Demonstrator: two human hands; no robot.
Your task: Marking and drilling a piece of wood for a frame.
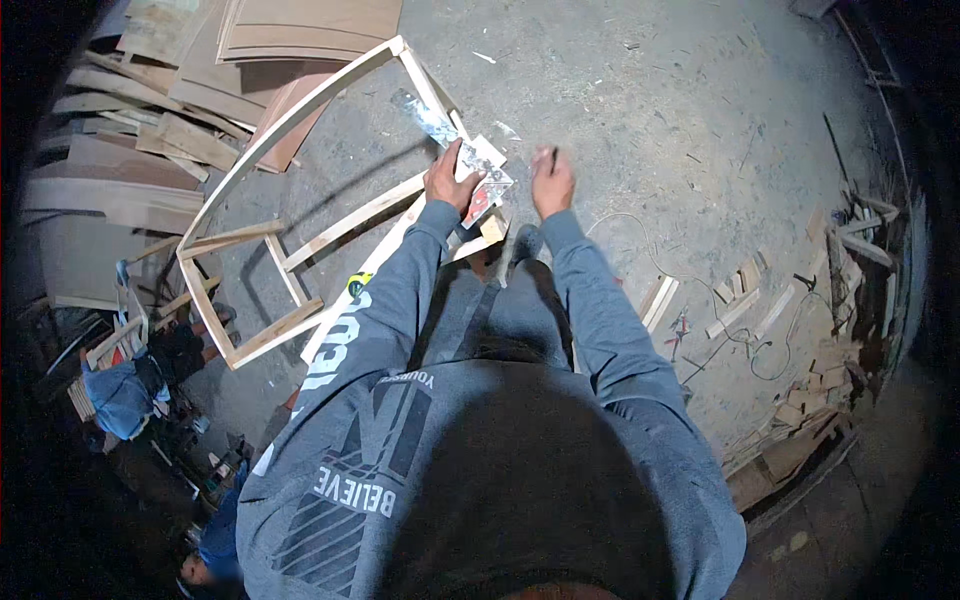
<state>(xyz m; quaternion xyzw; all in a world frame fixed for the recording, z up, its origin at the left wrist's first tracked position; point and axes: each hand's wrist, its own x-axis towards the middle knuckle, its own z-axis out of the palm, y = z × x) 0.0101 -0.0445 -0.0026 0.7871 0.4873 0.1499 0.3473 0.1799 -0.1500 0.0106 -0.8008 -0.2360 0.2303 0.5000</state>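
My left hand (450, 182) grips a flat, scuffed metal tool with a red part (482, 204), thumb and fingers spread around its edge. The tool lies at the near right corner of a pale wooden frame (250, 166), close to a short wood block (493, 228). Just right of it, my right hand (553, 185) hangs over the floor with curled fingers. Its fingertips are blurred, so whatever they pinch cannot be made out. A yellow and black tape measure (358, 284) sits by my left forearm on a frame bar.
Plywood sheets (310, 30) and loose boards (190, 140) are piled at the far left. Wood offcuts (740, 290), a cable (645, 232) and scrap pieces (820, 375) lie on the right. A person in a blue top (118, 395) is low at the left, with another blue sleeve (218, 535) nearer.
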